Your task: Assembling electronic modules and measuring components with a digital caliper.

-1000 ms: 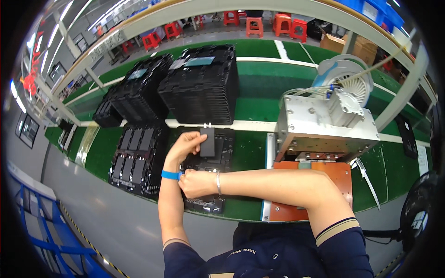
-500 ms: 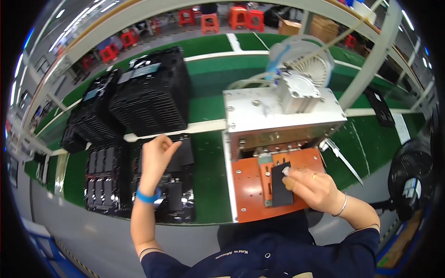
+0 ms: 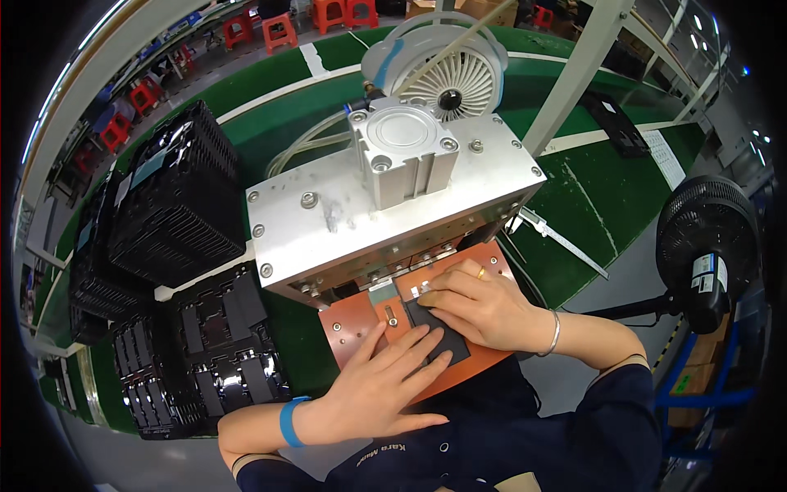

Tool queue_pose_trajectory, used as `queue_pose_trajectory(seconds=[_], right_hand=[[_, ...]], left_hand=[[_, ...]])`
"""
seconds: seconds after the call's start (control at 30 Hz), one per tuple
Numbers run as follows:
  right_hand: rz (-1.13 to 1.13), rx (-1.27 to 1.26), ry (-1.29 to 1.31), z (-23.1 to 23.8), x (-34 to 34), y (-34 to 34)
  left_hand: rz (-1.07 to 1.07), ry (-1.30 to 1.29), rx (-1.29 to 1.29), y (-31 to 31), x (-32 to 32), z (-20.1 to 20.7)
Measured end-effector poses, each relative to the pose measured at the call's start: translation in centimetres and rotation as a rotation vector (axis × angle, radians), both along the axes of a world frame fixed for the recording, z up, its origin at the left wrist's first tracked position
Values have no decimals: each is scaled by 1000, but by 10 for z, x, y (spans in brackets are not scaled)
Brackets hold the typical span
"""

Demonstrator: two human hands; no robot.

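A thin black rectangular plate (image 3: 453, 351) lies on the orange base plate (image 3: 343, 330) of a silver metal press (image 3: 316, 220). My left hand (image 3: 370, 395), with a blue band at its wrist, rests with fingers spread, their tips on the black plate's left side. From the right, my right hand (image 3: 484, 313) has bent fingers gathered at the plate's far end, beside small metal parts of the fixture. Its thumb tip is mostly hidden. A pale green strip (image 3: 382, 293) shows just left of the plate.
Stacked black trays (image 3: 180, 197) stand at the left; nearer trays (image 3: 238, 328) hold dark flat pieces. Behind the press is a white fan (image 3: 451, 74). A caliper (image 3: 566, 242) lies at its right, with a black fan (image 3: 707, 246) beyond the table edge.
My left hand has come from the black trays onto the black plate. My right hand has brought the plate down onto the base. The view has shifted right.
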State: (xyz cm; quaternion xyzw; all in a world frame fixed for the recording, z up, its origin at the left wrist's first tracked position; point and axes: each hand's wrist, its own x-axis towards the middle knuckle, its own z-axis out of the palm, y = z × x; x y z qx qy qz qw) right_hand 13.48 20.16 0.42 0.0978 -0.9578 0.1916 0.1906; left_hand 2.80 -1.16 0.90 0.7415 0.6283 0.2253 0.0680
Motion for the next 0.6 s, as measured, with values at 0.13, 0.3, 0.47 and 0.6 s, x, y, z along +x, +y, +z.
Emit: queue_pose_trajectory(seconds=[0.13,0.3,0.47,0.6], right_hand=[[61,50,1,-9,-5,4],[2,27,30,-6,-11,0],[-14,60,0,-3,-3,1],[-16,33,-76,-5,-4,1]], left_hand=[[-9,-29,-4,1,0,-4],[3,-11,-36,1,1,-5],[9,-11,-46,1,0,-6],[6,-15,-44,3,0,-7]])
